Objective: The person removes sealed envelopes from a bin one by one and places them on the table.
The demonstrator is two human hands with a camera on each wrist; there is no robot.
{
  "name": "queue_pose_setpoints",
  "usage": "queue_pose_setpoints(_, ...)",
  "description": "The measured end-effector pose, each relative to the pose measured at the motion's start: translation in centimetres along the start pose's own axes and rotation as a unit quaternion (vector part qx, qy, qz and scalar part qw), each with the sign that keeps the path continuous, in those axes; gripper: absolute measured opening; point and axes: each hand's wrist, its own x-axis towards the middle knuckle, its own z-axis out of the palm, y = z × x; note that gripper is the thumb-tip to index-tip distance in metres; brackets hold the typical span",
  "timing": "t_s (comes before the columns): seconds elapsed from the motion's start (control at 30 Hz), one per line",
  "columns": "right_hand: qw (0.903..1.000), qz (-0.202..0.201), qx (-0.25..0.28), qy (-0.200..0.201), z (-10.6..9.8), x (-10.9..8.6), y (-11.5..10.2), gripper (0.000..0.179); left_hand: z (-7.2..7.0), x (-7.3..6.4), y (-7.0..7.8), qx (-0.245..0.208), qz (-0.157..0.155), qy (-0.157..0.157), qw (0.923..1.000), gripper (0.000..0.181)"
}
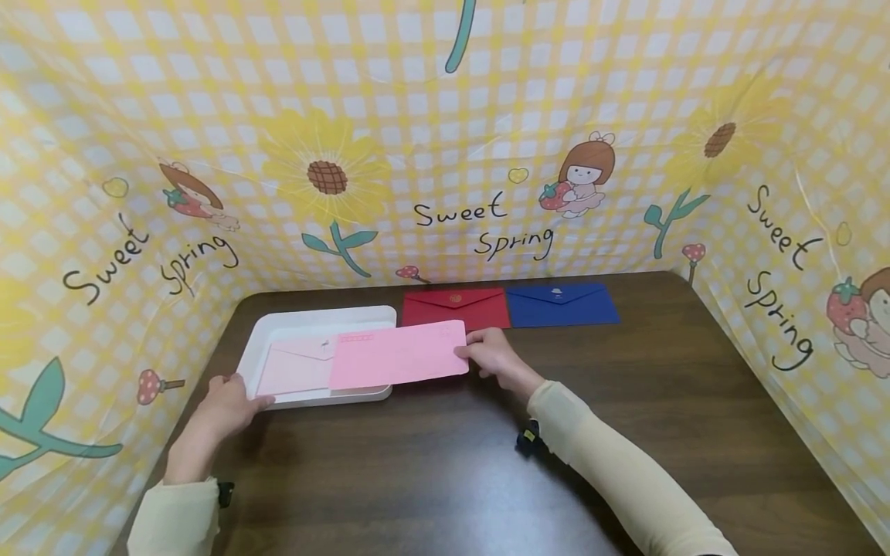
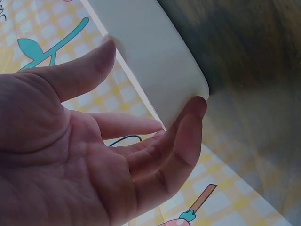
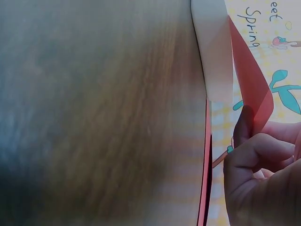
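Observation:
My right hand (image 1: pixel 499 358) pinches the right end of a bright pink envelope (image 1: pixel 403 355) between thumb and fingers. The envelope's left end hangs over a white tray (image 1: pixel 378 318) and overlaps a pale pink envelope (image 1: pixel 295 369) lying flap-up inside it. In the right wrist view, the held envelope (image 3: pixel 251 75) tilts above the tray's end (image 3: pixel 214 56). My left hand (image 1: pixel 225 408) grips the tray's near-left corner. Its thumb and curled fingers touch the outside wall of the tray (image 2: pixel 155 56) in the left wrist view.
A red envelope (image 1: pixel 455 310) and a blue envelope (image 1: pixel 563 307) lie side by side at the back of the brown wooden table (image 1: pixel 445 479), right of the tray. Yellow checked cloth (image 1: pixel 445 154) with printed flowers walls the back and both sides.

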Motion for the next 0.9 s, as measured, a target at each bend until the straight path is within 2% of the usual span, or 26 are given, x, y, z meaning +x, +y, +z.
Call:
queue_pose_setpoints(0.37, 0.9999, 0.0, -0.006, 0.009, -1.1, -0.9, 0.8, 0.017, 0.5, 0.1, -0.4, 0.006, 0.013, 0.013, 0.9998, 0.075)
queue_pose_setpoints(0.67, 0.9999, -0.002, -0.01, 0.011, -2.4, -1.2, 0.6, 0.018, -0.1, 0.8, -1.1, 0.01, 0.047, 0.04, 0.998, 0.066)
queue_pose_setpoints(0.9, 0.9998, -0.002, -0.014, 0.015, -3.8, -1.1, 0.8, 0.015, -0.4, 1.0, -1.0, 0.008, 0.038, 0.026, 0.9989, 0.067)
